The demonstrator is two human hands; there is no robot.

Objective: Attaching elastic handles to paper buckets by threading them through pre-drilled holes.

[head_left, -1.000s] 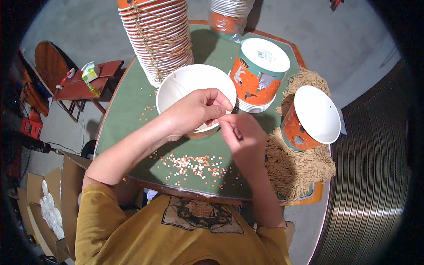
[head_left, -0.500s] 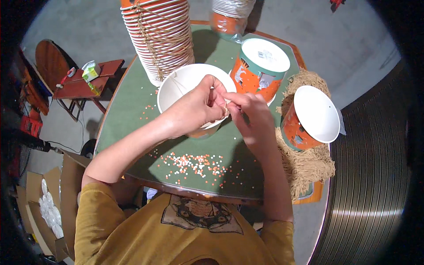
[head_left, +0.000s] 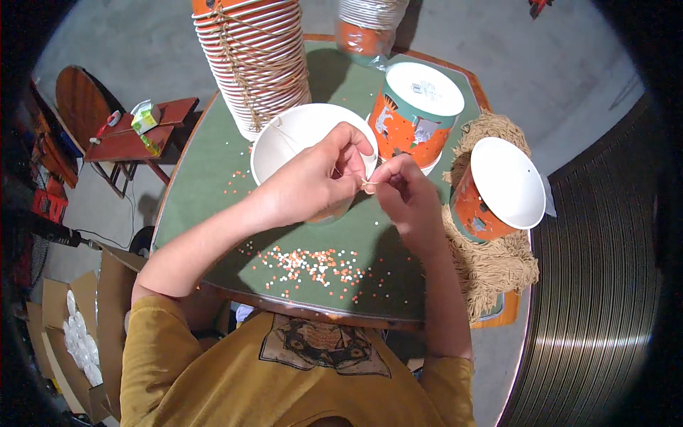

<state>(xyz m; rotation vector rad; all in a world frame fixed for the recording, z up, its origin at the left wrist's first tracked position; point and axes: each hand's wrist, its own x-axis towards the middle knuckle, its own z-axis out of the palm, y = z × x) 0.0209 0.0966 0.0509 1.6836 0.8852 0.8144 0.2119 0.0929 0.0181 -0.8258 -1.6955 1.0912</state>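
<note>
In front of me a paper bucket [head_left: 274,158] with a white inside stands on the green table. A tan cord [head_left: 286,135] crosses its inside. At the bucket's right rim, my left hand [head_left: 313,174] pinches a thin end of the cord between thumb and fingers. Close beside it, my right hand [head_left: 407,196] pinches the same cord, a short piece of which shows between the fingertips. Any knot there is too small to make out.
A tall stack of corded buckets [head_left: 249,67] rises behind. To the right are an upside-down orange bucket [head_left: 415,132], a tilted bucket [head_left: 506,181] and bundles of tan cord [head_left: 498,274]. Small orange and white paper dots [head_left: 309,263] lie near the front edge. A cardboard box [head_left: 114,313] stands left.
My right hand has lowered slightly and turned, and its fingertips are now more closed on the cord. My left fingers have opened a little at the top. The bucket stays put.
</note>
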